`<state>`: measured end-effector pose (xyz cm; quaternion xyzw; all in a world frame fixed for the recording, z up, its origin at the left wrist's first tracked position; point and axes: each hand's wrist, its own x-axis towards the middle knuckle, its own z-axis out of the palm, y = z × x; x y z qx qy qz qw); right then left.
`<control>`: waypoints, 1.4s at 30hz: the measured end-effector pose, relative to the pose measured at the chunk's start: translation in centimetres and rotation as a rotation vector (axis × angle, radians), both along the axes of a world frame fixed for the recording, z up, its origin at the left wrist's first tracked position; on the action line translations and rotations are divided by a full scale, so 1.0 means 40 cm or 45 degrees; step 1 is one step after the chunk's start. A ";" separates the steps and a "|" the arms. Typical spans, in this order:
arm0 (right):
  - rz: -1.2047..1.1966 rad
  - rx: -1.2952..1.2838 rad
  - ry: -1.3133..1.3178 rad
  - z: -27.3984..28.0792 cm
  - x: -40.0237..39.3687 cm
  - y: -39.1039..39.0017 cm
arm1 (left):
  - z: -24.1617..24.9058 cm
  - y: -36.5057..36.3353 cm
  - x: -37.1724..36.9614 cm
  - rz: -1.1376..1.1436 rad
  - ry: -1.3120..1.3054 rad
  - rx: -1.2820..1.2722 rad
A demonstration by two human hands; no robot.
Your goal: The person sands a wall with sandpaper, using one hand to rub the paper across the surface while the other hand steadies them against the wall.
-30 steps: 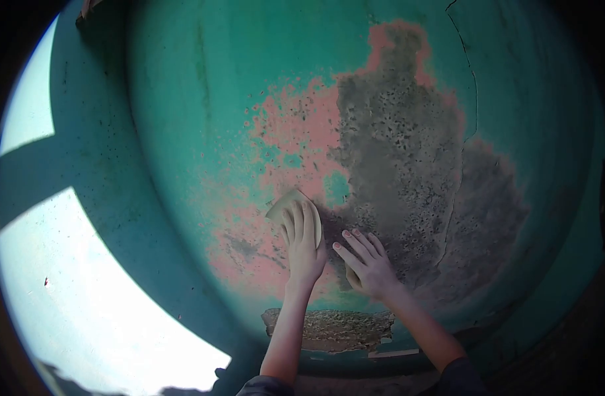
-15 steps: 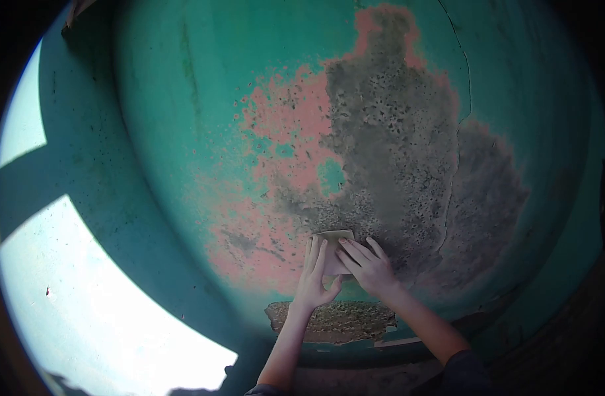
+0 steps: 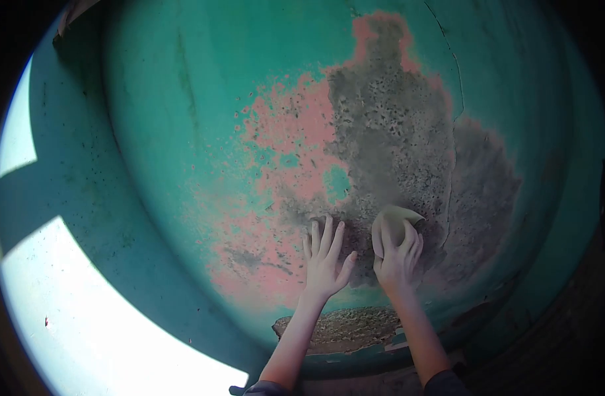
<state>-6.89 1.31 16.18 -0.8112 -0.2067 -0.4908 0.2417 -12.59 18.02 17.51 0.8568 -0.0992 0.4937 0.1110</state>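
Observation:
My left hand (image 3: pixel 325 257) lies against the wall with its fingers spread and nothing in it. It rests where the pink patch (image 3: pixel 292 119) meets the dark grey patch (image 3: pixel 395 99). To its right, my right hand (image 3: pixel 398 254) holds a pale, bent sheet (image 3: pixel 403 214) against the grey patch, with the sheet's edge curling up above the fingers. Green paint (image 3: pixel 216 59) surrounds both patches.
Below my hands is a rough brown hole (image 3: pixel 349 330) with broken paint edges. A thin crack (image 3: pixel 458 79) runs down the right side of the grey patch. Bright sunlight (image 3: pixel 104 317) falls on the lower left surface.
The sheet has left the space between my hands and moved right with my right hand, now bent in its grasp. My left hand has moved slightly right and spread its fingers.

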 end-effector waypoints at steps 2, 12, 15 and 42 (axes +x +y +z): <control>-0.101 0.002 -0.098 0.074 0.027 -0.028 | 0.075 -0.002 0.016 0.052 -0.005 0.040; 0.075 -0.293 -0.271 0.249 0.077 -0.024 | 0.133 -0.021 0.100 0.340 -0.098 0.103; 0.063 -0.300 -0.448 0.422 0.065 -0.003 | 0.133 -0.020 0.098 0.334 -0.107 0.106; 0.101 -0.245 -0.681 0.755 0.128 -0.020 | 0.205 -0.082 0.133 0.266 -0.265 -0.151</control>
